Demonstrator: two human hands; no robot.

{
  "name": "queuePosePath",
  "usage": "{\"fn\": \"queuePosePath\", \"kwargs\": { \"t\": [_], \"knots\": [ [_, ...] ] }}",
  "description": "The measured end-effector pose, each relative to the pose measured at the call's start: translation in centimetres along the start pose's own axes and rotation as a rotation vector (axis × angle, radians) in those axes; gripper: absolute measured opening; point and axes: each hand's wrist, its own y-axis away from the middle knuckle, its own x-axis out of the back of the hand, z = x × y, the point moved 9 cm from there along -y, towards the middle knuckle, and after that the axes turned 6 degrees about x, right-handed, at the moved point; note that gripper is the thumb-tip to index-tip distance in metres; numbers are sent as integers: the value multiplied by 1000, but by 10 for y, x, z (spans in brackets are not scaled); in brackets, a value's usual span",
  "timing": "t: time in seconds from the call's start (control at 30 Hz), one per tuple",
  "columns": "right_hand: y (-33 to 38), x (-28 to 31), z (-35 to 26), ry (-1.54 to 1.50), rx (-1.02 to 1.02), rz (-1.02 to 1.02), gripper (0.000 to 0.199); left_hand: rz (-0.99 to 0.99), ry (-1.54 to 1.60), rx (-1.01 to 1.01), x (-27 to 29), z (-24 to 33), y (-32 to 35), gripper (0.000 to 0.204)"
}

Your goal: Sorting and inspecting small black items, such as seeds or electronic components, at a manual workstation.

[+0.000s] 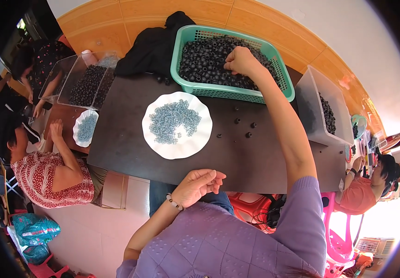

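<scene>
My right hand (243, 61) reaches into a green plastic basket (189, 86) heaped with small black ring-like plastic parts (205, 58). Its fingers are drawn together at the top of the heap, and what they pinch is hidden. Close to the table's front edge, my left hand (199, 187) is half turned up with its fingers curled in and the thumb against them; I cannot make out what is inside. Between the two, to the left, lies a white wavy-rimmed plate (194, 147) with many tiny clear bluish pieces (174, 121) on it.
Several loose black parts (249, 135) lie on the dark table (130, 134). A clear plastic bin (318, 99) of black parts stands right of the basket, and black cloth (151, 51) lies left of it. Other people (54, 176) sit at both sides, near another plate (76, 129).
</scene>
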Motion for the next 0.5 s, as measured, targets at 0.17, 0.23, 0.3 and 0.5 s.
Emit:
{"fn": "queuePosePath", "kwargs": {
  "t": [0.17,0.23,0.3,0.5],
  "knots": [
    [15,19,10,-177,74,149,18,21,-12,1,1,-4,-3,30],
    [31,34,5,-295,109,193,27,41,-12,1,1,-3,-4,30],
    [56,47,0,-331,101,203,26,66,-5,-4,1,-2,-5,29],
    [152,1,-20,-346,139,72,26,195,27,-5,8,-1,-9,30]
  ]
}}
